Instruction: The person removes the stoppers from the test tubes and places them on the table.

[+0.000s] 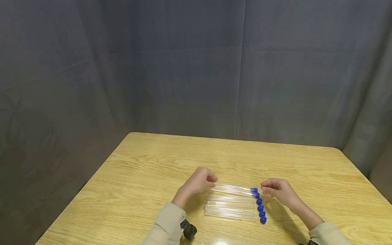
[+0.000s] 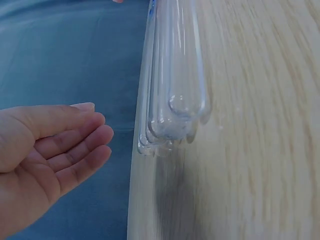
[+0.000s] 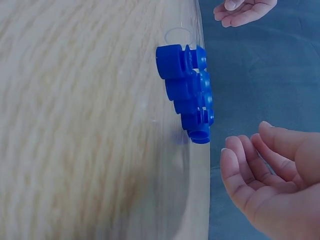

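Several clear glass test tubes (image 1: 230, 211) lie side by side on the table, rounded ends toward the left. Blue caps (image 1: 259, 201) form a slanting row along their right ends. At the far side of the group, my left hand (image 1: 198, 182) is close to the rounded end of the farthest tubes (image 1: 234, 190). The left wrist view shows that hand (image 2: 55, 150) with loosely bent fingers and nothing between them. My right hand (image 1: 279, 192) hovers just right of the far caps. In the right wrist view its fingers are relaxed and empty, apart from the caps (image 3: 170, 62).
The wooden table (image 1: 147, 163) has a rounded far edge. Dark grey curtains (image 1: 190, 75) hang behind it and along the left side. Black wrist camera gear (image 1: 189, 230) sits at the left sleeve.
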### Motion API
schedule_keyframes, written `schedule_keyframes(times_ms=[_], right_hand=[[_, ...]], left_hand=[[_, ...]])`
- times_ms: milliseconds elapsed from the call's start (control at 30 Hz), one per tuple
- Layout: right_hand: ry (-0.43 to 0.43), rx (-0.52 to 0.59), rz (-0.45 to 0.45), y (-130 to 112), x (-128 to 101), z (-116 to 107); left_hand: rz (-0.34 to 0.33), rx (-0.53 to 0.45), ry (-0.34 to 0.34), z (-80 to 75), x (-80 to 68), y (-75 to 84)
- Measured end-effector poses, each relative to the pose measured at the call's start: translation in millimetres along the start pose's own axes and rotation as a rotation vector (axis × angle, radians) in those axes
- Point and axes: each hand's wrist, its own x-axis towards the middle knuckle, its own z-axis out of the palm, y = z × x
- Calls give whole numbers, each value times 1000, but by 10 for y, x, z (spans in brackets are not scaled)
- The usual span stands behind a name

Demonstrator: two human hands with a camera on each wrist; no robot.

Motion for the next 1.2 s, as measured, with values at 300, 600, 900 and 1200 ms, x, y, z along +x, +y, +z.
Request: schedule_keyframes(times_ms=[300, 600, 900, 1200], right_hand=[[3, 83, 75, 35, 7, 9], [-2, 88, 80, 39, 0, 11], [-22, 113, 96, 66, -5, 11], [-25, 112, 106, 68, -1, 14]], left_hand=[[9, 1, -11, 29, 59, -18], [19, 70, -40, 82, 119, -65], [-1, 199, -86, 140, 124, -55], [12, 254, -106, 170, 113, -36]])
